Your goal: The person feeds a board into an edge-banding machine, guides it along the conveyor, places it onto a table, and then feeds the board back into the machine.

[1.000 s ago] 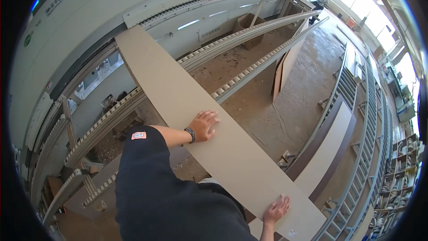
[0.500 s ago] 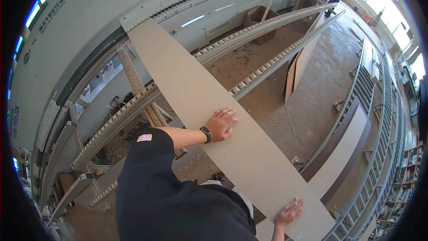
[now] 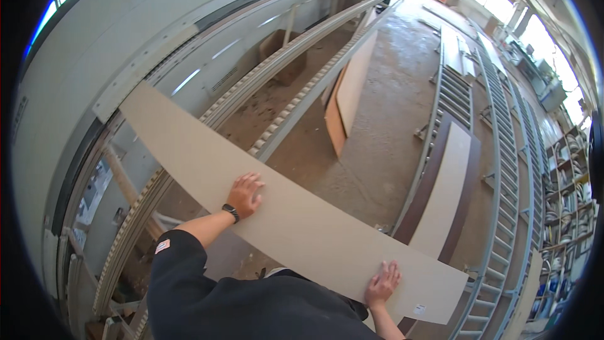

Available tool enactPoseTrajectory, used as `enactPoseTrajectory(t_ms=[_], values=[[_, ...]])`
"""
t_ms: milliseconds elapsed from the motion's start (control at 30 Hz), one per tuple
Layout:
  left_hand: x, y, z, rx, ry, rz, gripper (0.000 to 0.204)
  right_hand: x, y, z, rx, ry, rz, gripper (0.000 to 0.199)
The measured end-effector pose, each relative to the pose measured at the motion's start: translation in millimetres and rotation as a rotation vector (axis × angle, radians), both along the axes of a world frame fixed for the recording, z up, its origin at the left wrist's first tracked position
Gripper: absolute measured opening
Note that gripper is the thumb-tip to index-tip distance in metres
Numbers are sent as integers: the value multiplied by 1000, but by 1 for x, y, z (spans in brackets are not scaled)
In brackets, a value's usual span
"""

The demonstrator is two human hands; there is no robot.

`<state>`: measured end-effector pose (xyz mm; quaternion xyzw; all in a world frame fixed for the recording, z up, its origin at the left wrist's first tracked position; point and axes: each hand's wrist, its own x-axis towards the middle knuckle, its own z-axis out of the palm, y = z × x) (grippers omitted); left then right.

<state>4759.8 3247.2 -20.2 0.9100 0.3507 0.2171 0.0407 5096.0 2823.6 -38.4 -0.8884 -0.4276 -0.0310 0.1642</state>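
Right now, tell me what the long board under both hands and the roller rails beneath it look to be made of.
Board: probably fibreboard or a similar pressed-wood panel; flat, matte, even beige, no visible grain. Rails: likely metal; pale grey, long straight channels lined with small rollers, whose material can't be told.

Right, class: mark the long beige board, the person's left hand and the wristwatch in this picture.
long beige board (image 3: 302, 230): head view, bare face of the board between the two hands.
left hand (image 3: 244, 192): head view, back of the hand lying flat on the board.
wristwatch (image 3: 231, 212): head view, dark band at the left wrist.
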Motion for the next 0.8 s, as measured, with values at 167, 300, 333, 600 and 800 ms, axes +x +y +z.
enactPoseTrajectory(t_ms=[167,300,333,600,800], values=[[38,33,3,-8,39,-1,45,39,31,-8,48,-4,20,58],[64,58,0,-56,3,22,50,65,61,-1,61,-1,15,57],[75,63,-1,-79,-22,34,52,75,66,1,59,-14,17,57],[132,119,3,-37,14,7,59,132,117,-9,85,-7,-3,56],[172,153,3,-54,-11,0,58,173,155,-5,75,-36,-3,55]])
